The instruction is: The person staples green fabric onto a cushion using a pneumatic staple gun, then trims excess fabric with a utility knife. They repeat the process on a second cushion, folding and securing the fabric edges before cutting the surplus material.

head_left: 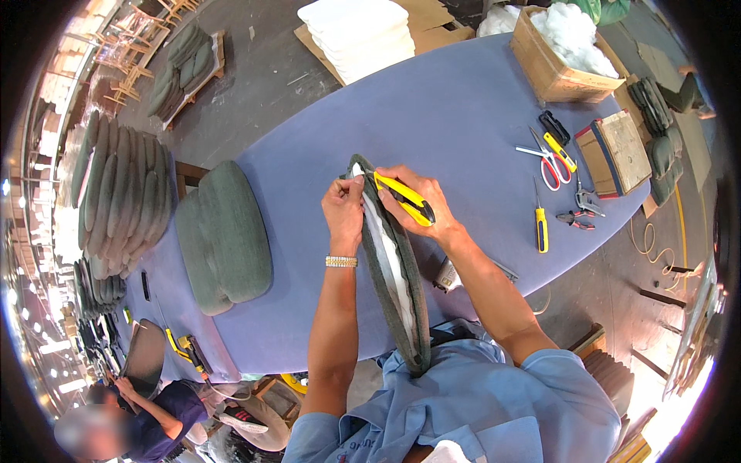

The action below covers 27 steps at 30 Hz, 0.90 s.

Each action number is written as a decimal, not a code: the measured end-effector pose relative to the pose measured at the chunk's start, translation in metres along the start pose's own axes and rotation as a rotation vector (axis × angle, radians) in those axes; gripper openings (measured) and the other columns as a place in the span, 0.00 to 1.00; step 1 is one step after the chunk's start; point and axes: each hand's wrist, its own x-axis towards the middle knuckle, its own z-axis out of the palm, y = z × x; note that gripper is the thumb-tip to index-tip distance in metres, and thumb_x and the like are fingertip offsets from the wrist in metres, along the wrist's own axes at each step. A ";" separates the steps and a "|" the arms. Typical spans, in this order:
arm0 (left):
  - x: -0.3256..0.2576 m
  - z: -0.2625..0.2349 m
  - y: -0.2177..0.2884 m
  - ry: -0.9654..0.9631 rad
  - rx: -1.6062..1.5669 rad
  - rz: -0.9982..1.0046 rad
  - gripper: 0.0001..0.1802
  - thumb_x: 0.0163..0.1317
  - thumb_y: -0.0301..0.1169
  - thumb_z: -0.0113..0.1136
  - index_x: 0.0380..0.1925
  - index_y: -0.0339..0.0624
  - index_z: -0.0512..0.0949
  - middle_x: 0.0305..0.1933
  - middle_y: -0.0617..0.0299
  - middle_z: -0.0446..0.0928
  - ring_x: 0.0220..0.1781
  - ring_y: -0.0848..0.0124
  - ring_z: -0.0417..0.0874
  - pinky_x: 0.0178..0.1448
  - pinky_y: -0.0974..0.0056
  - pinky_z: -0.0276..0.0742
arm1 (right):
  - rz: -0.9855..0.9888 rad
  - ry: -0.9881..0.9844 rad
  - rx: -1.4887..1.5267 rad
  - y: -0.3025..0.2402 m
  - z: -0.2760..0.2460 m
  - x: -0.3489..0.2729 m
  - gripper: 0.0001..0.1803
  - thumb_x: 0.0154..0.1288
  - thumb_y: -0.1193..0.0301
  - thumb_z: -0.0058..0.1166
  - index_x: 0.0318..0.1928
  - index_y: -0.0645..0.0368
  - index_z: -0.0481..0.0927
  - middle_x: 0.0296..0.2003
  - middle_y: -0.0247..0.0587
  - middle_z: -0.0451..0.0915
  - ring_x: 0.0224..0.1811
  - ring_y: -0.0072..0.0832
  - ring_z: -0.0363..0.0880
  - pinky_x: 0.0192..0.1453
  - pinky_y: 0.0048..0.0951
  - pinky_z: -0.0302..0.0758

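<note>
Head camera view, looking down on a long blue desk (432,116) that runs from 8 o'clock to 1 o'clock. At the centre, a grey-green cushion cover (401,270) stands on edge, reaching from the person's chest out onto the desk, its open seam showing white padding inside. The left hand (344,212) pinches the far end of the seam, its fingers pressed together on the fabric edge. The right hand (421,202), just beside it toward 3 o'clock, has its fingers wrapped shut around a yellow utility knife (405,201) whose tip lies on the cover's top end.

The cover looks soft, light and floppy; it would likely sag unless gripped along the firmer stitched rim, near the end where both hands already meet, keeping fingertips out of the blade's path.

At 9 o'clock lie two finished green cushions (224,235). At 3 o'clock, well apart from the hands, sit red-handled scissors (546,163), a yellow screwdriver (541,224) and pliers (580,220). A cardboard box of white stuffing (563,46) is at 1 o'clock, a stack of white foam pads (359,35) at 12 o'clock. Another person (147,424) is crouched at 7 o'clock.
</note>
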 end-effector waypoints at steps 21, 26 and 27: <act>-0.004 0.003 -0.002 0.031 -0.054 0.031 0.10 0.69 0.32 0.71 0.31 0.41 0.81 0.25 0.72 0.74 0.26 0.82 0.70 0.32 0.72 0.66 | 0.055 -0.027 0.018 -0.014 -0.014 -0.047 0.17 0.68 0.70 0.63 0.56 0.59 0.80 0.33 0.50 0.86 0.35 0.52 0.87 0.40 0.43 0.83; -0.006 0.002 0.004 0.037 -0.088 0.054 0.10 0.69 0.32 0.71 0.32 0.42 0.80 0.24 0.71 0.75 0.26 0.81 0.71 0.33 0.72 0.68 | 0.004 0.005 -0.007 -0.016 -0.014 -0.066 0.18 0.69 0.70 0.62 0.57 0.59 0.79 0.32 0.50 0.85 0.33 0.50 0.88 0.38 0.42 0.82; -0.007 0.004 0.007 0.028 -0.082 0.055 0.10 0.69 0.32 0.71 0.32 0.42 0.80 0.24 0.70 0.75 0.26 0.81 0.71 0.33 0.72 0.68 | 0.021 0.005 0.003 -0.016 -0.015 -0.067 0.18 0.69 0.70 0.62 0.57 0.59 0.79 0.32 0.50 0.85 0.33 0.49 0.88 0.38 0.42 0.82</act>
